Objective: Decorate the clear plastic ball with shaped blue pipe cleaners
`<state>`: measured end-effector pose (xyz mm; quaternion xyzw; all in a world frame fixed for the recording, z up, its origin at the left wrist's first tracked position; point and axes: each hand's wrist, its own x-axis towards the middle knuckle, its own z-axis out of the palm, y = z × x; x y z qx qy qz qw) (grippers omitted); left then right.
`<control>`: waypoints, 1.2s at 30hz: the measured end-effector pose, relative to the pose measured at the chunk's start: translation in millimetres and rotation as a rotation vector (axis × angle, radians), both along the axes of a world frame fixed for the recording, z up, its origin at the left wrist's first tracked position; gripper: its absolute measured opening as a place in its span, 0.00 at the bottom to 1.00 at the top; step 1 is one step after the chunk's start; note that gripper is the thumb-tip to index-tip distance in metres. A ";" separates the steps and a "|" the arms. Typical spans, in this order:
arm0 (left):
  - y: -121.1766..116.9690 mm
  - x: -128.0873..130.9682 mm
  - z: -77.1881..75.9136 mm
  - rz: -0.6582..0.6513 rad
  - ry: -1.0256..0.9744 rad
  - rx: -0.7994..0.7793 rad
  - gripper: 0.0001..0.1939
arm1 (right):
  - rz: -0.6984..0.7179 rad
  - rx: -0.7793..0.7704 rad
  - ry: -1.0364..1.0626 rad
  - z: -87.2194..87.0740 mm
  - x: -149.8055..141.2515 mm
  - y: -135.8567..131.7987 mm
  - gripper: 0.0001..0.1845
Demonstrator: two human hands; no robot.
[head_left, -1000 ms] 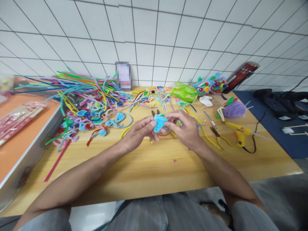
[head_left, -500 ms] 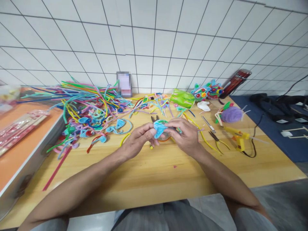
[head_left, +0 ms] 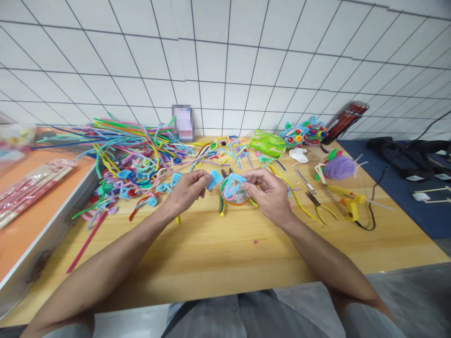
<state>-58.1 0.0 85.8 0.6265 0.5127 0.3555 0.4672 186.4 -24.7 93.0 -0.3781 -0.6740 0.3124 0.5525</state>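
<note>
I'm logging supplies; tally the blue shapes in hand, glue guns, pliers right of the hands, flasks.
Blue fuzzy ribbed piece, left hand: 1
Blue fuzzy triangular outline, right hand: 1
Yellow plastic glue gun: 1
Yellow-handled metal pliers: 1
Shiny red cylindrical flask: 1
Total: 5

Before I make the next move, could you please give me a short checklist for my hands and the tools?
1. Left hand holds the small blue piece in its fingers: ok.
2. Right hand holds the blue triangle outline by one corner: ok.
3. The two blue parts are apart: ok.
4. Nothing lies behind the triangle outline: not ok, the round orange-rimmed thing is there.
5. Pliers and glue gun are out of the hands, on the table: ok.
6. Glue gun is hot: cannot tell.
</note>
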 end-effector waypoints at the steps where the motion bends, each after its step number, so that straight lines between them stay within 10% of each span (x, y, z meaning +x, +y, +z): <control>1: 6.1 -7.1 -4.9 -0.013 0.102 -0.024 0.21 | 0.008 -0.044 0.022 -0.6 -0.8 0.1 0.08; 6: 22.1 -29.1 -32.1 -0.054 0.413 -0.116 0.17 | 0.071 -0.203 0.093 -0.6 -5.1 -0.4 0.14; 10: 5.8 -25.5 -21.7 0.084 0.431 0.142 0.15 | 0.074 -0.224 0.132 0.2 -7.7 -1.4 0.16; 17: -42.0 25.1 20.7 -0.187 -0.279 0.005 0.21 | 0.060 -0.192 0.175 1.3 -12.7 -7.5 0.14; 21: -40.2 48.2 18.2 -0.094 -0.489 -0.010 0.23 | 0.081 -0.226 0.164 0.7 -13.0 -11.2 0.14; 29: -32.7 53.3 8.5 -0.111 -0.697 -0.175 0.23 | 0.058 -0.185 0.066 -2.6 -4.7 -7.4 0.11; 36: -35.1 51.1 14.7 -0.134 -0.691 -0.221 0.26 | -0.185 0.250 -0.282 8.5 8.1 2.4 0.07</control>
